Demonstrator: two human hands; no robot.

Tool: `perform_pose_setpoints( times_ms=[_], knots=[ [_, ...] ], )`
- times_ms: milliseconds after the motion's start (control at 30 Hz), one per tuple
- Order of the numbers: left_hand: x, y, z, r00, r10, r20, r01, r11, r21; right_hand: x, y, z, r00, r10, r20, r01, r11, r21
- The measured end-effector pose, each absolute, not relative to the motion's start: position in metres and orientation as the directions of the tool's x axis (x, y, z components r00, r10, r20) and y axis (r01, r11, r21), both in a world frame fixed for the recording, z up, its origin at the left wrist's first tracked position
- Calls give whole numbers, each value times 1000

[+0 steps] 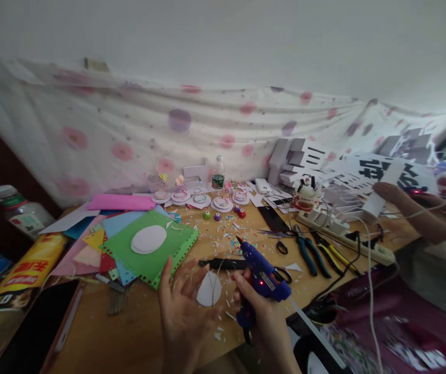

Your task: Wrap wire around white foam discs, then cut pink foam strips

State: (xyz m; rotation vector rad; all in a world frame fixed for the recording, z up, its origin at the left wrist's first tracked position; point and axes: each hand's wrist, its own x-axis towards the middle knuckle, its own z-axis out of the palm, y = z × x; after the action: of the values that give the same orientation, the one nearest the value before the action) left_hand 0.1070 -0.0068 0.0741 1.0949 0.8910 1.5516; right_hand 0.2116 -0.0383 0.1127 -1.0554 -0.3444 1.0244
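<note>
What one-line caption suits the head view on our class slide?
The right hand grips a blue glue gun beside the spread left hand, above a craft-strewn table.

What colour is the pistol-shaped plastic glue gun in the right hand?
The glue gun has a blue body; head view, the only one.

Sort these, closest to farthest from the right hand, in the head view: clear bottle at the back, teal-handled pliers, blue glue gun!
1. Blue glue gun, in the right hand.
2. Teal-handled pliers, to the hand's right.
3. Clear bottle, by the cloth.
</note>
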Motion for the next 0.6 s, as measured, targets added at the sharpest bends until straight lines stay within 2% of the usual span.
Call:
perform_pose_setpoints(
  times_ms=[100,200,333,400,533,600],
  knots=[
    [95,-4,69,-76,949,306,-297,-314,902,215,-41,118,537,824,-180,-462,109,-880],
    [72,-4,66,-100,919,381,-108,-391,914,222,-40,118,511,848,-141,-378,75,-923],
    [55,-9,62,65,918,392,95,-397,913,231,-36,114,491,864,-105,-284,45,-958],
    [59,-13,59,99,906,411,107,-420,901,233,-34,113,495,863,-98,-266,44,-963],
    [74,-14,56,9,900,435,128,-432,893,232,-33,114,475,879,-51,-245,76,-967],
    [78,-13,57,-6,906,424,58,-423,904,231,-33,116,473,880,-47,-248,82,-965]
  ],
)
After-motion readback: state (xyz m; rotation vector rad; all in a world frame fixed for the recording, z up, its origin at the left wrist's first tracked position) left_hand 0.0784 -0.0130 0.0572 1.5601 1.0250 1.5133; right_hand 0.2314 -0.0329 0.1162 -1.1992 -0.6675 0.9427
